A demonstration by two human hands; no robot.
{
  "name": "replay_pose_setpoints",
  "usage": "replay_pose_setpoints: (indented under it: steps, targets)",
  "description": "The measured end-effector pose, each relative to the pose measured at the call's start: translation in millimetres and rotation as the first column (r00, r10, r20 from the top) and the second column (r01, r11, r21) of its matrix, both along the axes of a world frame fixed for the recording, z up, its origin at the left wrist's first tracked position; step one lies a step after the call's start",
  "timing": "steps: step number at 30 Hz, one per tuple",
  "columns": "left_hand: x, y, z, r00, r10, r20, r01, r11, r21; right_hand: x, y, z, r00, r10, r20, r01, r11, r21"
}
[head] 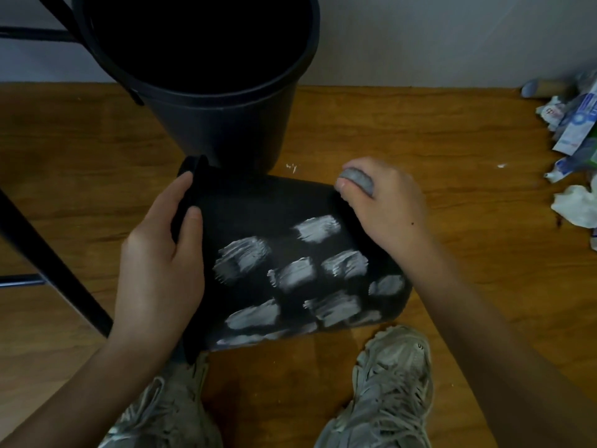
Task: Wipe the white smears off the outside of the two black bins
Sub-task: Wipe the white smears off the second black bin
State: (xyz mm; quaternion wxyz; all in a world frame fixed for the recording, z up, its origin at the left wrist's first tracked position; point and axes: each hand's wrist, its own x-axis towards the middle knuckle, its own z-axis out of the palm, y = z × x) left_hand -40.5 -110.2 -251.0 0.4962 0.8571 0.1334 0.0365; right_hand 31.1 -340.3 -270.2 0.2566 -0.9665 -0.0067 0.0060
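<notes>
A small black bin [258,208] lies on its side on the wooden floor, its rim to the left and its base to the right. Several white smears [297,273] cover its upturned side. My left hand [161,263] grips the bin's rim, thumb on the outside wall. At the bin's base end, my right hand [384,202] holds a small grey wad of cloth [358,181] between thumb and fingers. A larger black bin [226,124] stands upright just behind, with no smears on the side I can see.
Crumpled white tissues [575,205] and toothpaste boxes and tubes [578,124] lie at the right edge of the floor. A black metal leg [55,270] slants across the left. My two grey shoes [387,389] stand just below the lying bin. A pale wall runs behind.
</notes>
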Motion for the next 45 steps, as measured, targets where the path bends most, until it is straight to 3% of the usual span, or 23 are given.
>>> replay_pose_setpoints:
  steps: [7, 13, 19, 25, 31, 36, 41, 45]
  targets:
    - [14, 1, 1, 0.999, 0.017, -0.051, -0.016, 1.000, 0.024, -12, 3, -2, 1.000, 0.012, -0.001, -0.012, 0.994, 0.111]
    - [27, 2, 0, 0.999, 0.030, -0.035, -0.028, 0.998, 0.055, -25, 18, -2, 0.983, 0.170, 0.067, -0.176, 0.978, 0.112]
    - [19, 2, 1, 1.000, 0.015, -0.010, -0.015, 0.999, 0.051, -15, 9, -3, 0.997, 0.073, 0.017, -0.075, 0.987, 0.141]
    - [9, 1, 0, 1.000, 0.003, 0.011, -0.003, 0.999, 0.049, -51, 25, 1, 0.956, 0.275, 0.097, -0.286, 0.950, 0.127]
    - [8, 1, 2, 1.000, -0.003, 0.017, 0.002, 0.998, 0.059, -36, 19, 2, 0.982, 0.163, 0.096, -0.173, 0.979, 0.109]
    - [5, 1, 1, 1.000, -0.013, 0.021, 0.011, 0.998, 0.058, -57, 42, 4, 0.936, 0.334, 0.113, -0.343, 0.936, 0.081]
    - [2, 2, -3, 1.000, -0.018, 0.025, 0.017, 0.999, 0.051, -48, 24, -4, 0.975, 0.157, 0.156, -0.168, 0.984, 0.063]
    - [3, 5, -4, 1.000, -0.023, 0.017, 0.022, 0.997, 0.076, -46, 32, -11, 0.977, 0.140, 0.163, -0.140, 0.990, -0.014]
